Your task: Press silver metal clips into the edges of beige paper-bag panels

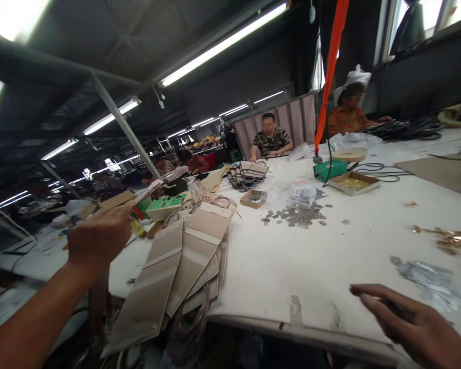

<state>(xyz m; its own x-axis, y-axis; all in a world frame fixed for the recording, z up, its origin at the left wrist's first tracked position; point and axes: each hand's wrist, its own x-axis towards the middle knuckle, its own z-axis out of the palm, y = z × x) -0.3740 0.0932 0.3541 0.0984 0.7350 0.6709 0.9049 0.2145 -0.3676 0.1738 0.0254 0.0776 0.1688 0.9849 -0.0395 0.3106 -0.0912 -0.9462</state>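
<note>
My left hand [100, 236] is raised at the left, its fingers closed on the edge of a thin beige panel [148, 190] that is seen nearly edge-on. Beside it, a fanned stack of beige panels [200, 230] with pale strips lies over the table's near edge, with clear-wrapped handles around it. Low on the right, my right hand [415, 318] hovers over the white table [261, 277], fingers apart and nothing visible between them. Flat silvery pieces [430, 279] lie just beyond it, and gold-coloured metal parts [455, 240] sit farther back.
Small metal plates [301, 214] are scattered mid-table near a small cardboard box [253, 199]. A green box [329, 169] and a tray [354, 183] stand behind. An orange strap [332, 66] hangs down. Two people sit across the table. A green control unit [168, 205] is at left.
</note>
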